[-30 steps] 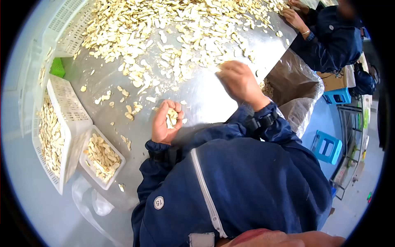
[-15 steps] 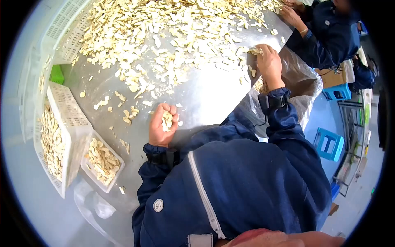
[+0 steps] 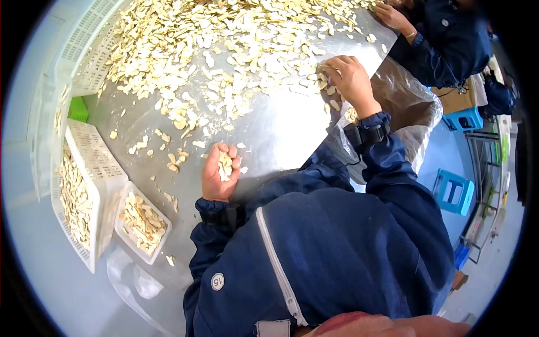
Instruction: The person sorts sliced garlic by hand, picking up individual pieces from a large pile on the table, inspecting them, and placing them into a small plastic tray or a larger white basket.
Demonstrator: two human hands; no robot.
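Note:
My left hand is closed, palm up, around several pale dried slices just above the metal table. Further right, my right hand reaches over the edge of the spread with its fingers bent down and somewhat apart. Its fingertips are at a few loose slices near the table edge, and nothing shows gripped in them. A large heap of the same slices covers the far part of the metal table.
A white slotted basket and a small clear tub, both holding slices, stand at left. A plastic-lined bin sits below the table's right edge. A co-worker's hand works at top right. Blue stools stand on the floor.
My right hand has moved left, from the table's edge onto the loose slices, and its fingers have spread a little. My left hand stays closed on its slices, almost unmoved.

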